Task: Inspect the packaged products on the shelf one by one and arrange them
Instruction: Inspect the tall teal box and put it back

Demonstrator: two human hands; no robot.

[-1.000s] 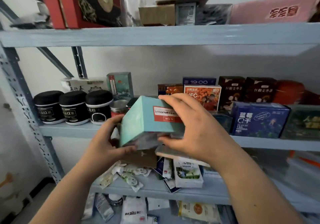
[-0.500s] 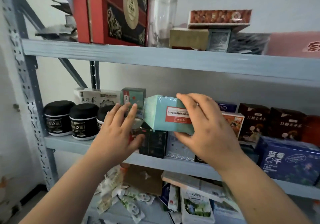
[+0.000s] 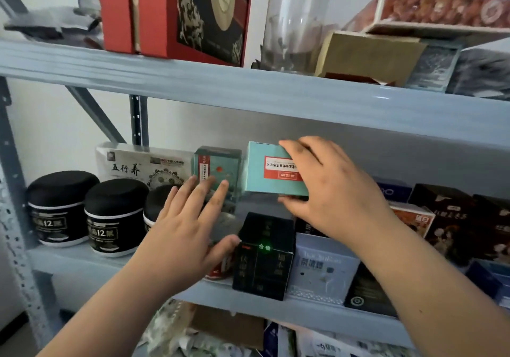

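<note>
My right hand [image 3: 328, 191] grips a light teal box [image 3: 262, 169] with a red-and-white label, fingers over its top right and thumb beneath. The box hangs above the middle shelf [image 3: 82, 260], over a black box [image 3: 263, 257], next to a dark green box [image 3: 218, 169] at the back. My left hand [image 3: 187, 227] is off the teal box, fingers straight and spread, in front of a red tin [image 3: 220, 269] and the third black jar.
Black jars [image 3: 59, 207] stand at the left of the middle shelf, a white flat pack [image 3: 143, 167] behind them. Boxes fill the right side [image 3: 447, 218]. The upper shelf [image 3: 248, 92] carries a red gift box [image 3: 187, 12] and a glass jar [image 3: 298, 17]. Loose packets lie below.
My right hand has carried the teal box up and back over the middle shelf. My left hand let go of it and now hovers, spread, to its lower left.
</note>
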